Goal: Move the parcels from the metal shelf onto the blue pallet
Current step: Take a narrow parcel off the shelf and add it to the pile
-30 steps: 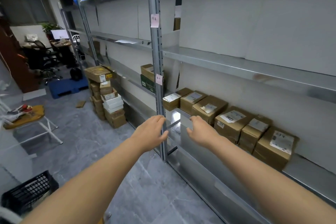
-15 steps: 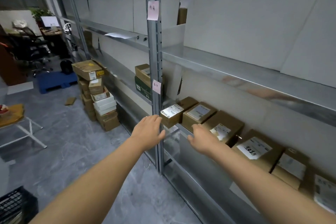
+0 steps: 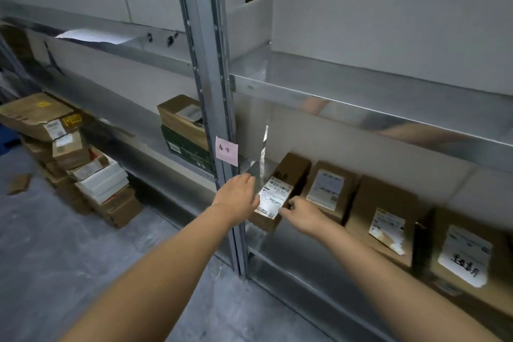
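A row of brown cardboard parcels with white labels lies on the low metal shelf [image 3: 277, 261]. The leftmost parcel [image 3: 291, 171] sits just right of the steel upright. My left hand [image 3: 238, 198] presses on its left side and my right hand [image 3: 304, 215] holds its front right corner, so both clasp it. More parcels lie to its right [image 3: 330, 189], [image 3: 385, 219], [image 3: 466, 255]. Only a sliver of the blue pallet [image 3: 4, 134] shows at the far left edge.
The steel upright [image 3: 213, 91] with a pink note [image 3: 227, 150] stands between my forearms. A brown box on a green box [image 3: 184, 133] sits in the left bay. A stack of boxes [image 3: 83, 169] stands on the grey floor, beside a cardboard scrap [image 3: 19, 183].
I have come closer to the shelf and the view has dropped. Both hands went from hovering by the upright to closing on the leftmost parcel.
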